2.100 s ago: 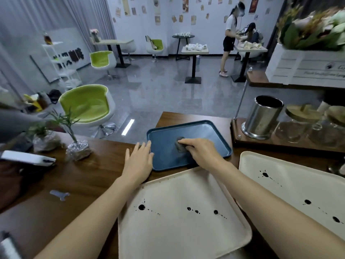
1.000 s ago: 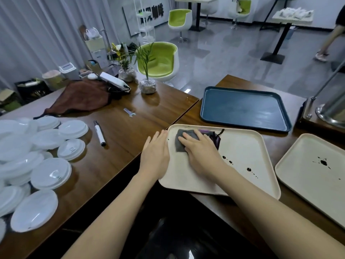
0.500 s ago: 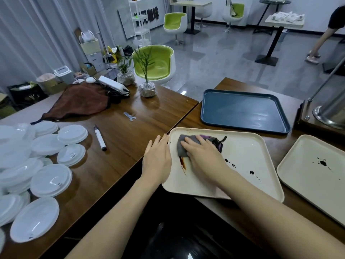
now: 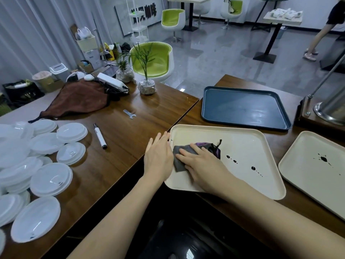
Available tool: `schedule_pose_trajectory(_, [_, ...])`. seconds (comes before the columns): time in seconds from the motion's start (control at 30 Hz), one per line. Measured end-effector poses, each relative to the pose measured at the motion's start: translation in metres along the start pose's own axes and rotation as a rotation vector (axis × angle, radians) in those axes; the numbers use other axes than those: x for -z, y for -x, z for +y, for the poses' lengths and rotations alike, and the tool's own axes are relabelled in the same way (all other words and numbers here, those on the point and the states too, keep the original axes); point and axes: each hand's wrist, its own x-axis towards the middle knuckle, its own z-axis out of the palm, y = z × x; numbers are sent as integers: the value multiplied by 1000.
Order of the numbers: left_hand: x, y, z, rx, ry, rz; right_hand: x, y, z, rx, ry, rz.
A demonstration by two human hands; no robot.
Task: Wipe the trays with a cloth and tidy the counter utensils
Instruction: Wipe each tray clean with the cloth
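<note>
A cream tray (image 4: 248,143) with dark sauce dots lies on the wooden counter in front of me. My right hand (image 4: 201,165) presses flat on a grey-and-purple cloth (image 4: 179,161) at the tray's left part. My left hand (image 4: 158,156) rests flat on the tray's left rim, fingers straight. Beyond it lies a dark blue tray (image 4: 242,107). A second cream tray (image 4: 317,171) with a dark splat sits at the right.
Several white plastic lids (image 4: 46,161) crowd the left of the counter. A white pen (image 4: 99,135), a small metal wrench (image 4: 129,114), a brown cloth (image 4: 78,100) and two potted plants (image 4: 146,85) lie further back. A steel canister (image 4: 332,107) stands at the right edge.
My right hand moved the cloth from the blue tray to the near cream tray and rubs its left part. The brown smear seen half a second ago is gone.
</note>
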Motion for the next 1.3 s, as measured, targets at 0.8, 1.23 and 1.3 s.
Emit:
schedule_pose_trajectory(0.8, [12,6,11,66,76,-14,-2,-60,16,-8,70,79])
schedule_pose_trajectory(1.23, [24,12,24,135,79,-53,-8,29,-10,174,-47,20])
schedule_pose_trajectory(1.3, [23,12,25,129,77,-50,-6,28,-8,152,-54,22])
